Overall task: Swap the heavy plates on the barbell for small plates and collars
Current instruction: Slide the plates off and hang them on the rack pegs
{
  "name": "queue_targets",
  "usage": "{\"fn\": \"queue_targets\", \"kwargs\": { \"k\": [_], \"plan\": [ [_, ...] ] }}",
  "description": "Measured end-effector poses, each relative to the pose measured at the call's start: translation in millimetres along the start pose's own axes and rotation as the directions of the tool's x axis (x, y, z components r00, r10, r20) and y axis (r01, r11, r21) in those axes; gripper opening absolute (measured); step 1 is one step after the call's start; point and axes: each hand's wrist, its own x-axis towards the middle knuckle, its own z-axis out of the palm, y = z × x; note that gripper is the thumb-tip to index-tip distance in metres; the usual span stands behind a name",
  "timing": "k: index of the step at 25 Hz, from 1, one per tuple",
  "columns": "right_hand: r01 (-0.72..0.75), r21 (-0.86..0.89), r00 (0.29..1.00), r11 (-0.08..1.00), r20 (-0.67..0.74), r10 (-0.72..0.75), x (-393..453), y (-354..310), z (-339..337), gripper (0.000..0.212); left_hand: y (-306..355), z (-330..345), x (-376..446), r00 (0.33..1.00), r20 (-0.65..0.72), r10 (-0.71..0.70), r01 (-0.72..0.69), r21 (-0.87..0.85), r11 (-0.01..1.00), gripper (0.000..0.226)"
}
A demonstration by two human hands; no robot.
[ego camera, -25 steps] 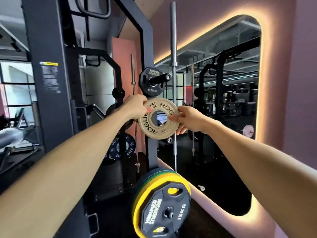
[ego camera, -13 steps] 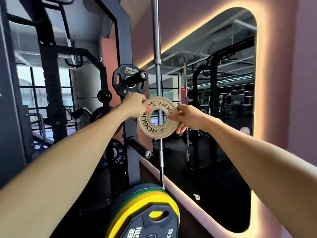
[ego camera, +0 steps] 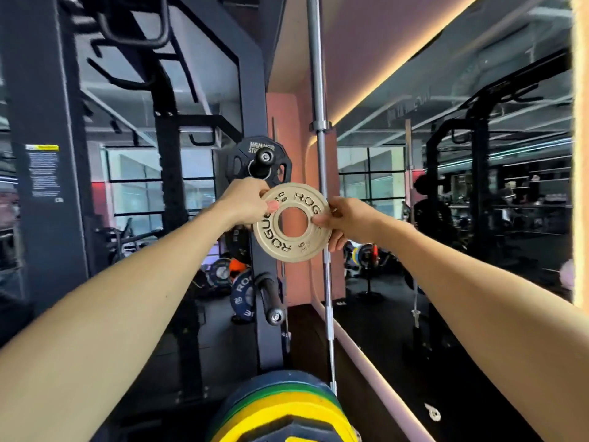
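A: Where is the small plate (ego camera: 291, 222) found?

B: It is held up at arm's length, face on to the camera, between the two hands. Its tan face, marked ROGUE, is seen whole apart from the parts of its face and rim covered by fingers.

A: How is it gripped?

B: The left rim is pinched by the left hand (ego camera: 247, 202), with the thumb laid on the face near the upper left and the fingers hidden behind. The right rim is pinched by the right hand (ego camera: 345, 220), thumb on the face beside the centre hole, fingers curled round the edge and showing below it. The plate is thus carried between the two grips, the hole left uncovered.

A: And what is it set against?

B: An upright barbell (ego camera: 319, 154) is seen just behind the plate's right edge, running from the top of the view down past the plate. The rack upright (ego camera: 255, 90) stands behind the left edge. A black plate (ego camera: 258, 161) is hung on a storage peg directly above the left hand; whether it is touched by the hand cannot be told. An empty peg (ego camera: 270, 298) juts out lower down, well below the small plate. Stacked heavy plates (ego camera: 287, 406), blue, green and yellow, are seen at the bottom of the view.
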Motion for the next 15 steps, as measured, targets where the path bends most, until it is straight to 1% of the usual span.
{"fn": "queue_targets", "kwargs": {
  "k": [2,6,9,12,15],
  "plan": [
    [0.065,-0.013,0.998,0.998,0.006,-0.065,9.0,-5.7,-10.4,0.015,6.6,-11.1,1.8,0.999,-0.040,-0.027,0.025,-0.034,0.999,0.013],
    [0.159,-0.002,0.987,0.987,0.018,-0.159,29.2,-22.3,-29.8,0.015,19.3,-36.8,15.0,0.992,-0.118,-0.044,0.049,0.036,0.998,0.016],
    [0.196,0.030,0.980,0.980,0.018,-0.197,45.0,-36.2,-40.7,0.017,23.8,-52.4,29.3,0.986,-0.157,-0.057,0.055,-0.020,0.998,0.019],
    [0.214,0.044,0.977,0.976,0.001,-0.215,60.8,-42.3,-42.7,0.016,21.2,-60.1,43.5,0.979,-0.194,-0.062,0.063,-0.001,0.998,0.020],
    [0.221,0.032,0.975,0.975,-0.012,-0.221,81.6,-42.1,-40.9,0.016,11.4,-60.2,60.6,0.977,-0.203,-0.061,0.061,-0.007,0.998,0.015]
  ]
}}
